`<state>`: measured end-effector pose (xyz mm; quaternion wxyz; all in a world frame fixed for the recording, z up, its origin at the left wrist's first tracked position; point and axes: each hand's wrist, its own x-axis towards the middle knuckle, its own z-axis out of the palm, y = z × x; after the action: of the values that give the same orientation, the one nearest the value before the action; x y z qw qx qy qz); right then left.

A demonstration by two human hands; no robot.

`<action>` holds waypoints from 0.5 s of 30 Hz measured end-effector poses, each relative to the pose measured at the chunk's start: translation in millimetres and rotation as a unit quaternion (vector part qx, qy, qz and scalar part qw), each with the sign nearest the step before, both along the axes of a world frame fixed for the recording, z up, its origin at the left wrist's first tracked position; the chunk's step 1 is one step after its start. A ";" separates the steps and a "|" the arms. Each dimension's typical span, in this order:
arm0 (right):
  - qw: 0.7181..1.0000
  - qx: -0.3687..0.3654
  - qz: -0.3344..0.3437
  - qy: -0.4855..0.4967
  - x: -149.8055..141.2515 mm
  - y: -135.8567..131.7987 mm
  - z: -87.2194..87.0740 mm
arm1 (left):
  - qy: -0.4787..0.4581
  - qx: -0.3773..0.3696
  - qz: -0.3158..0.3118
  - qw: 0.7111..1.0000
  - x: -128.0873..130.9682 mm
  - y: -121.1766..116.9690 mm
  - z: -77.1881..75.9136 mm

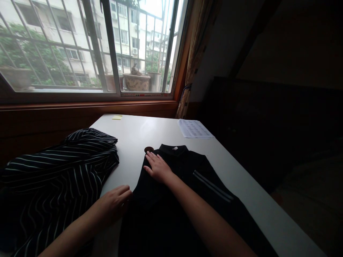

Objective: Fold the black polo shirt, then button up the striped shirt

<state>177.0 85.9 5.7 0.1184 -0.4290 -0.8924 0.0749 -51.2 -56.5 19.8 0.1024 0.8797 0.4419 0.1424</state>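
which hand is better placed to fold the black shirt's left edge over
Probably the left hand: it rests at the black shirt's left edge. The right hand lies flat near the collar, better suited to pinning the cloth.

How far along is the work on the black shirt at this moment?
Done: the black shirt lies spread flat on the white table, collar away from the person. In hand: the right hand presses flat near the collar, and the left hand rests at the shirt's left edge. Left: no fold shows yet, and the striped garment lies rumpled beside it.
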 end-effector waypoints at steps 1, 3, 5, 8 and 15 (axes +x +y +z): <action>1.000 -0.001 0.001 0.000 0.4 0.7 -0.1 | -0.001 0.002 -0.004 1.000 -0.9 -0.2 0.4; 1.000 -0.004 0.007 0.002 1.4 2.0 -0.2 | -0.005 0.007 -0.008 1.000 -1.2 -0.9 1.6; 1.000 -0.007 0.013 0.005 2.5 3.1 -0.2 | -0.014 0.012 -0.002 1.000 0.0 -1.7 2.7; 1.000 -0.009 0.022 0.021 4.1 4.5 -0.8 | -0.035 0.018 0.013 0.999 2.3 -2.0 2.4; 0.987 -0.015 0.017 0.161 14.7 6.6 -0.1 | -0.033 -0.002 -0.001 0.999 4.7 -0.3 2.7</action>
<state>191.7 92.6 5.6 0.2529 -0.3981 -0.8674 0.1589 -46.4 -56.7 22.5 0.1183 0.8751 0.4374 0.1701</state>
